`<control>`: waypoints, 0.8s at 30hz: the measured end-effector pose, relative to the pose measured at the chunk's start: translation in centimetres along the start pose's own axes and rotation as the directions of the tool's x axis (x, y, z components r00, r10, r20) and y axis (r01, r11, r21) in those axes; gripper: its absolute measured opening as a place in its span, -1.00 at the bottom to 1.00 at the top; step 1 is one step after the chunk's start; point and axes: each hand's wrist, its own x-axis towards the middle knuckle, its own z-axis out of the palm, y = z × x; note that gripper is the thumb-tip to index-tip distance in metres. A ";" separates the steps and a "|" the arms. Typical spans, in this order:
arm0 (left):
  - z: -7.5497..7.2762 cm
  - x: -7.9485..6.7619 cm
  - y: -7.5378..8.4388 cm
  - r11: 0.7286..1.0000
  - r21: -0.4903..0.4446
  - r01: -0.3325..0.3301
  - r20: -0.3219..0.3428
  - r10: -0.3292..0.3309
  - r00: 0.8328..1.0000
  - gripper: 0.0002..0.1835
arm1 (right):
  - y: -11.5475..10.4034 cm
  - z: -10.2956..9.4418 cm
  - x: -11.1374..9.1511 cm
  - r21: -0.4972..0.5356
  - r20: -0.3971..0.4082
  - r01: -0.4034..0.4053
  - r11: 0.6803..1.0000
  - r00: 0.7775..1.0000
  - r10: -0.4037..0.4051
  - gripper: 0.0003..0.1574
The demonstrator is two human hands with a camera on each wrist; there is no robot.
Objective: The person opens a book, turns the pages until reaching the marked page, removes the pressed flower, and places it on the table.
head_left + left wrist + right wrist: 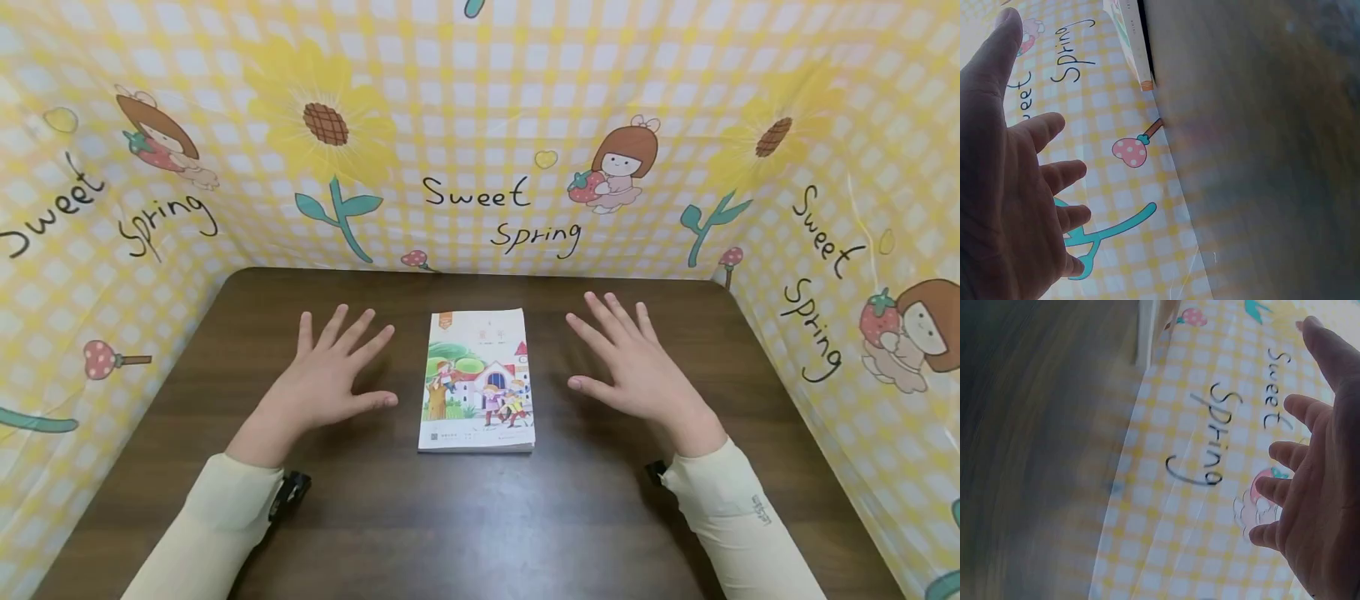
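A paperback book [477, 382] with an illustrated cover of children, a tree and a house lies flat and closed in the middle of the table. To its left my left hand [330, 375] is spread palm down, fingers straight and apart, not touching the book. On the other side my right hand [633, 367] spreads the same way, also apart from the book. The left wrist view shows the left hand [1016, 162] with the book's edge [1134, 44] at the top. In the right wrist view the right hand [1310, 469] is empty, and the book's pale edge [1146, 334] shows above.
The dark brown wooden table [352, 533] has rounded far corners. A yellow checked cloth [465, 108] printed with flowers and "Sweet Spring" stands around its back and sides. Dark wrist devices, such as the one at the left cuff [291, 496], sit on both wrists.
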 end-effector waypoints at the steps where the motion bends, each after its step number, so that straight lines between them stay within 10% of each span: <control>1: -0.1 0.0 0.0 1.000 -0.004 -0.001 0.001 0.001 1.000 0.12 | -0.4 0.0 0.2 0.010 0.001 0.009 1.000 1.000 -0.009 0.14; 14: 0.8 0.1 1.1 0.996 -0.064 -0.057 -0.078 0.052 0.996 0.06 | -5.5 0.9 3.3 0.116 0.071 0.144 0.983 0.986 -0.153 0.13; 24: 0.4 0.7 2.2 0.993 -0.109 -0.038 -0.019 0.036 0.999 0.04 | -7.5 1.6 3.1 0.138 0.146 0.162 0.977 0.972 -0.182 0.09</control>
